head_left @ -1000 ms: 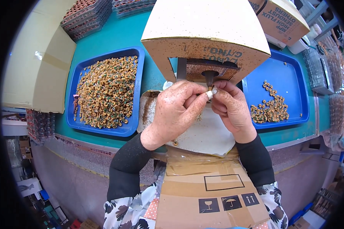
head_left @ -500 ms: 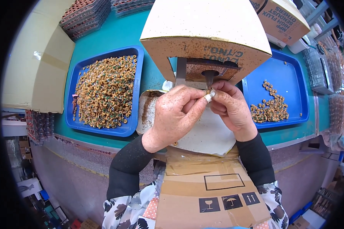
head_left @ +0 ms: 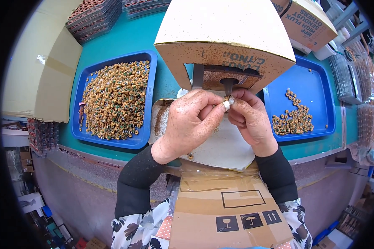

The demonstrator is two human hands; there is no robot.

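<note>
My left hand [head_left: 189, 122] and my right hand [head_left: 252, 120] meet at the center, thumbs and fingertips pinched together. Between them is a small copper-coloured wound ring coil [head_left: 226, 98], mostly covered by the fingers. White wraps cover some of the fingertips at the pinch. Just above the coil is the tip of a dark tapered spindle [head_left: 228, 84], which comes out of an opening in a cardboard box hood [head_left: 226, 50]. Whether coil and spindle touch, I cannot tell. Brown specks dot both hands and the hood's front.
A blue tray [head_left: 153, 87] heaped with ring coils stands left; another blue tray [head_left: 320, 89] with fewer coils stands right. White sheet [head_left: 220, 151] lies below the hands, a loose coil [head_left: 190, 156] near its front edge. A taped carton [head_left: 232, 207] stands against me. Stacked racks [head_left: 91, 18] sit far left.
Both hands keep their pinch at the spindle. My left hand and wrist have shifted slightly left, showing more of the loose coil on the sheet.
</note>
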